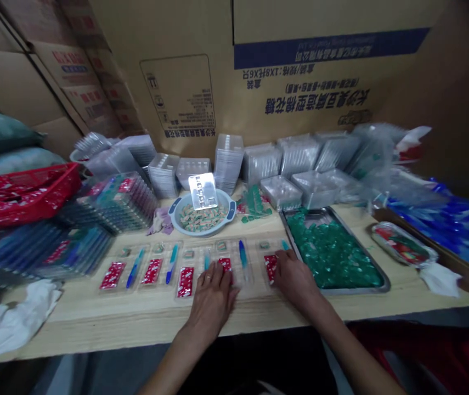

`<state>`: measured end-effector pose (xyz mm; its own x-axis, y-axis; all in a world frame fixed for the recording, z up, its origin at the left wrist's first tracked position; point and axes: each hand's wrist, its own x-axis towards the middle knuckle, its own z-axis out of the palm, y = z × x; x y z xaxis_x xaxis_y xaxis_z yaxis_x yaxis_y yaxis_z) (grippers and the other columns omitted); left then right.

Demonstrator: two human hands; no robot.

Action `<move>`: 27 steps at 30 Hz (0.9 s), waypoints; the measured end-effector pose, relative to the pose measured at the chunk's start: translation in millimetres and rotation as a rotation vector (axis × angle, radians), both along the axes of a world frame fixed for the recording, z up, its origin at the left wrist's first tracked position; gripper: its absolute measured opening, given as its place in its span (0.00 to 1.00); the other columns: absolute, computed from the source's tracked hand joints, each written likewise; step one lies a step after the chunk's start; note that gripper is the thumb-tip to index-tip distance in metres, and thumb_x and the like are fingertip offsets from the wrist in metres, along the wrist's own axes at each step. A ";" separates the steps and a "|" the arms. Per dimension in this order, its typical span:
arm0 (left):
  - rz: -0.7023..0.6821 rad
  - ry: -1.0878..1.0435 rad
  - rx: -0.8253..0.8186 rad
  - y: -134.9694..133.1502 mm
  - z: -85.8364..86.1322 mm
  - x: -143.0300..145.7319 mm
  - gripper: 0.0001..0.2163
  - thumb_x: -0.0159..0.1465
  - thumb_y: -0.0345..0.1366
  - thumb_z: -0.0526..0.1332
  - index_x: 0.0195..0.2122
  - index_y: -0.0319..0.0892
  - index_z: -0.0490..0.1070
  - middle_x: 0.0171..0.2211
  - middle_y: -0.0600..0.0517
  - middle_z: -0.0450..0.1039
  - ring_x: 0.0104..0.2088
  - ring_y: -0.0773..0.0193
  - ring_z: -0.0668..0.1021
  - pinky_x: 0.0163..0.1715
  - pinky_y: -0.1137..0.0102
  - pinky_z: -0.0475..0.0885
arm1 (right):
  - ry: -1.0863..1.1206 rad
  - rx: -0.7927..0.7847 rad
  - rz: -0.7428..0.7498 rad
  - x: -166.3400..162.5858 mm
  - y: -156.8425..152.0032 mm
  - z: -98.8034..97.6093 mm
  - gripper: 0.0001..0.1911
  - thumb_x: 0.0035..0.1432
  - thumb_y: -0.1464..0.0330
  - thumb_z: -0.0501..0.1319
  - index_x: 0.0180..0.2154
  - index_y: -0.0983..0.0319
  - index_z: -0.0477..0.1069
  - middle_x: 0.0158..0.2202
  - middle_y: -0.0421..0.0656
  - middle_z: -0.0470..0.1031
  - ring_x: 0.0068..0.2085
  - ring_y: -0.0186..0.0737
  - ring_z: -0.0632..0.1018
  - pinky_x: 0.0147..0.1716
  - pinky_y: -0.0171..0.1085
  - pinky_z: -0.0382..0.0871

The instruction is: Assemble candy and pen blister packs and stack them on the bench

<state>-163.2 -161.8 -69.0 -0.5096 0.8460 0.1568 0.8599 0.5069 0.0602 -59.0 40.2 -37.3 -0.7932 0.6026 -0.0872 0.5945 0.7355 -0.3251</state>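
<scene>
A row of shallow clear plastic trays (155,281) lies along the front of the table. They hold red-and-white packets (152,271), blue pen-shaped pieces (172,263) and small greenish wrapped pieces (189,254). My left hand (213,291) lies with fingers stretched over the adjoining edges of two trays, beside a red packet (185,282) and partly covering another. At the right end of the row, my right hand (295,277) is closed at the last tray (265,277). Its fingers are bent down between the red packet (270,266) and a blue piece; what they pinch is hidden.
A metal tray (382,282) of green packets stands at right, near a carton of blue pieces (444,219). Behind are a pale blue bowl (201,231) of small packets and stacked clear trays (228,159). Filled trays (123,203) and a red basket (65,184) stand left.
</scene>
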 end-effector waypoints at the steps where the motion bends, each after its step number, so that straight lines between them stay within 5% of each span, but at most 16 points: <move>1: -0.031 -0.005 0.007 4.5 2.5 3.2 0.20 0.69 0.41 0.59 0.60 0.39 0.69 0.65 0.36 0.65 0.67 0.40 0.65 0.60 0.46 0.66 | -0.038 0.002 0.022 0.4 1.8 3.5 0.14 0.63 0.74 0.54 0.46 0.68 0.75 0.46 0.60 0.78 0.38 0.50 0.82 0.36 0.41 0.68; 7: -0.432 -0.156 -0.076 45.6 6.1 27.6 0.37 0.67 0.52 0.60 0.72 0.40 0.50 0.73 0.39 0.48 0.73 0.45 0.49 0.69 0.49 0.52 | -0.022 -0.008 0.004 5.0 48.8 27.0 0.18 0.63 0.75 0.53 0.48 0.63 0.79 0.45 0.54 0.82 0.46 0.50 0.82 0.42 0.38 0.68; 15: -0.436 -0.210 -0.102 70.3 4.7 30.1 0.40 0.66 0.54 0.60 0.72 0.37 0.48 0.74 0.37 0.42 0.74 0.44 0.46 0.70 0.49 0.49 | 0.085 0.110 -0.159 48.0 113.4 30.4 0.20 0.64 0.70 0.51 0.49 0.62 0.79 0.44 0.52 0.82 0.45 0.52 0.81 0.42 0.41 0.68; 19: -0.423 -0.260 -0.091 81.6 5.7 28.8 0.36 0.70 0.57 0.51 0.71 0.37 0.52 0.72 0.37 0.50 0.73 0.45 0.51 0.70 0.51 0.50 | 0.258 0.044 -0.002 47.6 94.1 -2.3 0.20 0.65 0.69 0.50 0.50 0.62 0.78 0.48 0.52 0.81 0.46 0.50 0.81 0.47 0.43 0.71; 22: -0.346 -0.279 -0.047 92.3 9.6 18.7 0.34 0.73 0.54 0.44 0.72 0.35 0.50 0.73 0.37 0.46 0.73 0.49 0.48 0.71 0.53 0.49 | 0.425 0.000 0.216 36.7 67.0 -42.5 0.23 0.69 0.64 0.49 0.57 0.63 0.73 0.57 0.54 0.75 0.58 0.51 0.76 0.57 0.48 0.69; 27: -0.321 -0.347 -0.157 101.2 9.9 0.2 0.34 0.73 0.49 0.45 0.72 0.28 0.45 0.73 0.34 0.41 0.73 0.47 0.46 0.71 0.52 0.47 | 0.539 0.221 0.373 19.3 38.3 -102.0 0.28 0.70 0.60 0.49 0.67 0.65 0.62 0.69 0.56 0.60 0.70 0.55 0.61 0.65 0.58 0.59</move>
<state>-163.0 -60.6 -59.1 -0.2190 0.9686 -0.1175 0.9169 0.2454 0.3148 -39.7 78.6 -139.3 -0.8492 0.2395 0.4707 0.0868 0.9424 -0.3230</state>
